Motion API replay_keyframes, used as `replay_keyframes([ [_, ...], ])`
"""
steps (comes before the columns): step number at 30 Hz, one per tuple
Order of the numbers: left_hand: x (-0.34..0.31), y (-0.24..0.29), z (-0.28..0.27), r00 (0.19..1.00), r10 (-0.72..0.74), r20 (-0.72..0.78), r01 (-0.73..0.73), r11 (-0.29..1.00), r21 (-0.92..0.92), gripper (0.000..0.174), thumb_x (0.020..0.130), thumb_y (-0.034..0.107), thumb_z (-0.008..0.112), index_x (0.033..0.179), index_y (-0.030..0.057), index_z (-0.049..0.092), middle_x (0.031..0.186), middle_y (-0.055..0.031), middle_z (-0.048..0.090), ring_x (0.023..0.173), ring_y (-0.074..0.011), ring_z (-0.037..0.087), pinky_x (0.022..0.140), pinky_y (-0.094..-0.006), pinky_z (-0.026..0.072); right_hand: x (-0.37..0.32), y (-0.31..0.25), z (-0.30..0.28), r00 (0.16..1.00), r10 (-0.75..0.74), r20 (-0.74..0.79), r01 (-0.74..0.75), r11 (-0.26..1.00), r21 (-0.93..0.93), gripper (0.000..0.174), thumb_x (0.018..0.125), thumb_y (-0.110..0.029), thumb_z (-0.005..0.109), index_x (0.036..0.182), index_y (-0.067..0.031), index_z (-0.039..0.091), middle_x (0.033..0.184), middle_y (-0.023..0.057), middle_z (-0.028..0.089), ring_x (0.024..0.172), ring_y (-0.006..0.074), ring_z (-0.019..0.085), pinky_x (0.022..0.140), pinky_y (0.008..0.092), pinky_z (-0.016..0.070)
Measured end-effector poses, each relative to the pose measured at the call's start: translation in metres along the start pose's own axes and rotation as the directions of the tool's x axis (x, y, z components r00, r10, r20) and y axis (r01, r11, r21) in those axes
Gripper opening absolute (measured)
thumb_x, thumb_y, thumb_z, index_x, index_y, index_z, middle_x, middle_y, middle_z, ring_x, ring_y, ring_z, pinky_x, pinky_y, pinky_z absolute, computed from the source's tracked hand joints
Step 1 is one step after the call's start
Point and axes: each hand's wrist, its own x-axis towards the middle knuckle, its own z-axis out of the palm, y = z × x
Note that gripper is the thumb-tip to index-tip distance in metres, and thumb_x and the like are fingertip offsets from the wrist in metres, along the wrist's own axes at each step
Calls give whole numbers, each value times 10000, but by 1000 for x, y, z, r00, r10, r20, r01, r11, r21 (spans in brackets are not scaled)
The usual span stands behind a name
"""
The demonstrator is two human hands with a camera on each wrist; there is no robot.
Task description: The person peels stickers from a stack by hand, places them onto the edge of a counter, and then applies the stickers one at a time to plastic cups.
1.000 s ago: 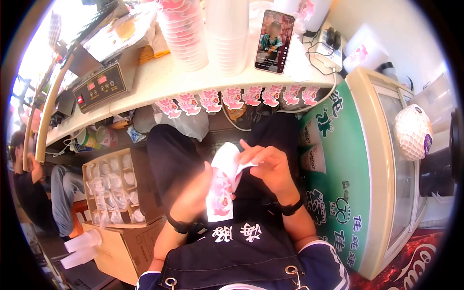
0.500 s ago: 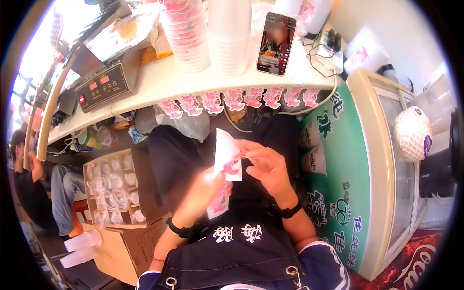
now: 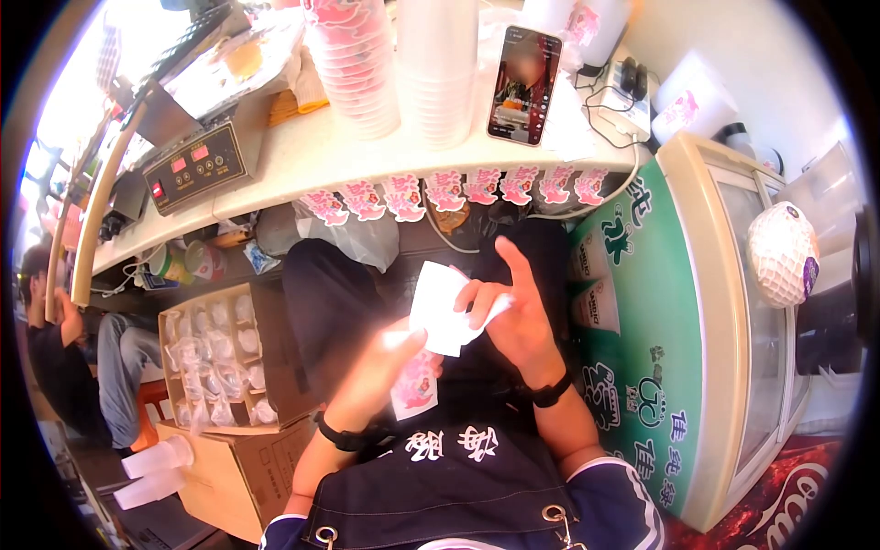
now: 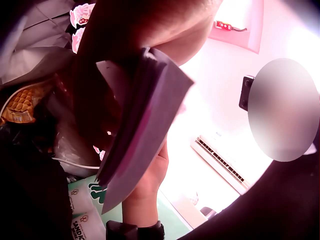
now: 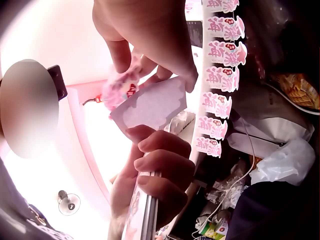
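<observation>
My left hand (image 3: 390, 353) grips a stack of printed sticker sheets (image 3: 415, 385), pink lettering showing on the lower part. In the right wrist view its fingers curl round the stack's edge (image 5: 145, 205). From the stack a white backing sheet (image 3: 435, 307) rises, bent, between my hands. My right hand (image 3: 518, 316) pinches a pink sticker (image 5: 122, 87) beside this sheet, its index finger sticking up. The sticker's white back shows at the right fingers in the head view. The left wrist view shows the stack (image 4: 135, 125) edge-on, its layers fanned slightly.
Several pink stickers (image 3: 403, 197) hang in a row along the counter's front edge. Above stand stacked plastic cups (image 3: 435, 82) and a phone (image 3: 524, 87) playing video. A box of wrapped items (image 3: 211, 357) sits at left; a green freezer (image 3: 642, 339) stands at right. Another person sits far left.
The top sheet has bent over, from its printed face to its white back. My right hand has shifted from the sheet's edge to the right, its index finger now raised. The left hand keeps its grip.
</observation>
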Motion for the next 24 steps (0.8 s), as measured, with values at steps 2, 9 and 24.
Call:
replay_keyframes([
  [2,-1,1,-2,1000,6,-1,-6,1000,-7,317,1020,295,558,1182,23,548,872,-70,633,737,-153,640,712,-327,555,10,-2,2,999,-38,23,39,998,-46,771,927,-204,684,1542,-88,233,854,99,695,1047,290,638,1156,523,240],
  [9,-17,-4,-39,997,48,-66,-53,996,-76,290,1006,265,582,1191,46,541,900,-76,605,779,-190,610,723,-377,546,38,-17,1,994,-101,45,102,995,-20,793,936,-151,661,1545,-57,161,792,88,672,887,253,670,1166,536,247],
  [24,-84,-13,-103,887,178,-426,-215,976,-40,247,999,237,589,1165,60,540,901,-78,599,762,-188,585,687,-357,521,167,164,73,977,-115,-181,-93,532,-842,949,816,9,727,1583,-140,188,588,64,626,533,109,567,551,275,457],
])
